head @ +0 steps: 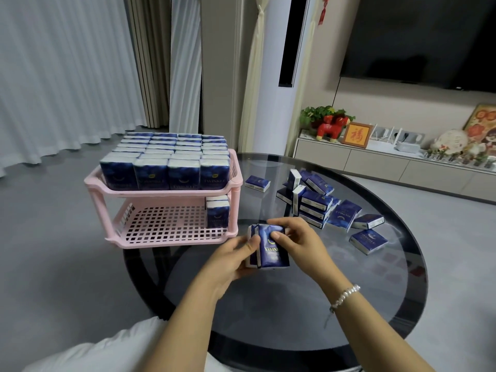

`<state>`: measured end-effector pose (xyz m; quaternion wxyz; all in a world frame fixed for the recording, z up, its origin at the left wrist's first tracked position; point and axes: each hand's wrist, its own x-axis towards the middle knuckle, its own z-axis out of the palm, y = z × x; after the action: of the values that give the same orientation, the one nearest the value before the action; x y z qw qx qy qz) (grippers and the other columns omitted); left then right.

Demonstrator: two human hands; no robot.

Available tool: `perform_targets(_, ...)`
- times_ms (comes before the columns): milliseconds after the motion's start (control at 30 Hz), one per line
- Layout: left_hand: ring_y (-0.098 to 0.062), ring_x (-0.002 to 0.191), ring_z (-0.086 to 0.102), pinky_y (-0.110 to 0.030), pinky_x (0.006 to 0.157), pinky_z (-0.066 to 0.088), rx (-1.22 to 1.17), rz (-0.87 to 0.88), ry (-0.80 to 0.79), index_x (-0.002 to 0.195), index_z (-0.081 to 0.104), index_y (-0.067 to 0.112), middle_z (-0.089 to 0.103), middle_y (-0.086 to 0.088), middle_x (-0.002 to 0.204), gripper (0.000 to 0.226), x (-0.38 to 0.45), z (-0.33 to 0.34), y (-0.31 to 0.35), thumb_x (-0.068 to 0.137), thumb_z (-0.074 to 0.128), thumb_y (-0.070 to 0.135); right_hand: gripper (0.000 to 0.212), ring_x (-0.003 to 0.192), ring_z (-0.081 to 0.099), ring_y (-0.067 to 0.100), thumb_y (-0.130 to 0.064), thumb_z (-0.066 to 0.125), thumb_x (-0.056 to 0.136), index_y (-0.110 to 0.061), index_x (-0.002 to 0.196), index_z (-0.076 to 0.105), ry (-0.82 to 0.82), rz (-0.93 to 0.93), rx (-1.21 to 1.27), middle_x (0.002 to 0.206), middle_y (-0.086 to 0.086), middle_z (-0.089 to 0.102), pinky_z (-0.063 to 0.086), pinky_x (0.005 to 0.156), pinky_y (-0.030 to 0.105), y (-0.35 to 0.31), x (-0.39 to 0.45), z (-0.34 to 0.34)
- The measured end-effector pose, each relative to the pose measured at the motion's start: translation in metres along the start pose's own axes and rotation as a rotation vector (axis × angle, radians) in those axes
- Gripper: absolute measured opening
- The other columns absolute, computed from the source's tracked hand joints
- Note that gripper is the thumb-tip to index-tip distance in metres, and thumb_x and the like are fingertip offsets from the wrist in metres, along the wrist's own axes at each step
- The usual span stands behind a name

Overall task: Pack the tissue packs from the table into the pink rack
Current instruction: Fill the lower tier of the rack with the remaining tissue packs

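- Both hands are clasping a small bundle of tissue packs [269,247] over the counter [349,304]: left hand [236,260] gripping its side, right hand [296,244] pressing opposite.
- Beyond the left hand, the pink rack [166,213] is waiting, top tier full; the next move is probably sliding the bundle onto the lower tier.
- Loose packs [341,210] are lying beyond the right hand.

The single head view looks forward and down, close over the glass table [349,304], toward the room's far wall.
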<state>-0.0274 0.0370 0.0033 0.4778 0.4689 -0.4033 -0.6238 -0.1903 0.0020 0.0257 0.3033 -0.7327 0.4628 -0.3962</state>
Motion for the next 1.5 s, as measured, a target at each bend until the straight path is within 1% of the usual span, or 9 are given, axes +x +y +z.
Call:
perform_targets(133, -0.018, 0.097, 0.068, -0.027, 0.071, 0.054, 0.138, 0.028, 0.053, 0.119, 0.057, 0.012, 0.069, -0.007, 0.112, 0.063, 0.000, -0.003, -0.003, 0.065, 0.083, 0.031, 0.038, 0.090, 0.060, 0.005, -0.029, 0.068, 0.082, -0.032, 0.119, 0.056, -0.088, 0.153, 0.147, 0.108, 0.000, 0.058, 0.050, 0.078, 0.018, 0.000, 0.002, 0.007)
perform_targets(267, -0.013, 0.108, 0.063, -0.029, 0.090, 0.052, 0.235, 0.061, 0.047, 0.125, 0.048, 0.019, 0.065, 0.001, 0.119, 0.063, -0.003, -0.017, -0.001, 0.071, 0.081, 0.015, 0.050, 0.106, 0.062, 0.009, -0.016, 0.060, 0.087, -0.019, 0.134, 0.042, -0.333, 0.298, 0.512, 0.121, 0.000, 0.060, 0.052, 0.086, 0.022, 0.003, 0.003, 0.005)
perform_targets(500, -0.011, 0.130, 0.035, -0.027, 0.104, 0.035, 0.812, 0.130, 0.066, 0.144, 0.023, 0.035, 0.036, 0.013, 0.140, 0.099, -0.017, -0.030, 0.001, 0.067, 0.084, 0.024, 0.074, 0.129, 0.043, 0.006, -0.009, 0.070, 0.081, -0.031, 0.141, 0.032, -0.443, 0.144, 0.214, 0.138, -0.010, 0.046, 0.042, 0.105, 0.037, 0.017, -0.002, 0.017)
perform_targets(600, -0.012, 0.140, 0.016, -0.031, 0.111, 0.025, 0.875, 0.108, 0.071, 0.148, 0.018, 0.035, 0.020, 0.011, 0.147, 0.102, -0.018, -0.032, 0.002, 0.069, 0.083, 0.026, 0.079, 0.127, 0.041, 0.004, -0.011, 0.071, 0.081, -0.029, 0.144, 0.027, -0.444, 0.144, 0.152, 0.139, -0.013, 0.043, 0.043, 0.101, 0.028, 0.019, -0.002, 0.013)
perform_targets(733, -0.009, 0.135, 0.028, -0.027, 0.108, 0.031, 0.836, 0.118, 0.099, 0.145, 0.030, 0.029, 0.028, 0.012, 0.141, 0.096, -0.013, -0.035, 0.000, 0.066, 0.084, 0.032, 0.071, 0.124, 0.044, 0.004, -0.013, 0.069, 0.083, -0.031, 0.141, 0.032, -0.479, 0.145, 0.139, 0.137, -0.013, 0.046, 0.046, 0.096, 0.024, 0.022, 0.000, 0.011)
perform_targets(900, -0.002, 0.110, 0.049, -0.018, 0.087, 0.040, 0.683, 0.125, 0.125, 0.131, 0.042, 0.026, 0.051, 0.015, 0.125, 0.078, -0.009, -0.035, 0.002, 0.067, 0.085, 0.022, 0.055, 0.115, 0.055, 0.001, -0.008, 0.065, 0.085, -0.030, 0.131, 0.044, -0.434, 0.144, 0.252, 0.127, -0.012, 0.058, 0.048, 0.094, 0.025, 0.024, 0.005, 0.019)
perform_targets(1200, -0.006, 0.108, 0.061, -0.028, 0.096, 0.048, 0.484, 0.149, 0.166, 0.108, 0.051, 0.036, 0.064, 0.013, 0.115, 0.054, -0.013, -0.073, 0.024, 0.070, 0.083, 0.015, 0.047, 0.110, 0.059, 0.002, -0.032, 0.065, 0.083, -0.027, 0.128, 0.053, -0.327, 0.109, 0.410, 0.119, -0.013, 0.063, 0.049, 0.091, 0.020, 0.006, 0.019, 0.044)
perform_targets(1300, -0.008, 0.110, 0.060, -0.035, 0.103, 0.045, 0.492, 0.161, 0.207, 0.108, 0.049, 0.037, 0.062, 0.012, 0.118, 0.055, -0.006, -0.096, 0.032, 0.072, 0.081, 0.013, 0.032, 0.103, 0.057, -0.001, -0.026, 0.058, 0.091, -0.027, 0.123, 0.054, -0.041, 0.149, 0.384, 0.108, -0.020, 0.060, 0.045, 0.089, 0.018, 0.008, 0.027, 0.064)
perform_targets(1500, -0.011, 0.118, 0.051, -0.033, 0.105, 0.041, 0.589, 0.131, 0.160, 0.132, 0.040, 0.025, 0.051, 0.012, 0.122, 0.068, 0.022, -0.103, 0.043, 0.077, 0.077, 0.013, 0.022, 0.100, 0.055, 0.001, -0.018, 0.055, 0.092, -0.024, 0.113, 0.059, -0.022, 0.100, 0.259, 0.115, -0.009, 0.057, 0.045, 0.080, 0.013, 0.025, 0.042, 0.101)
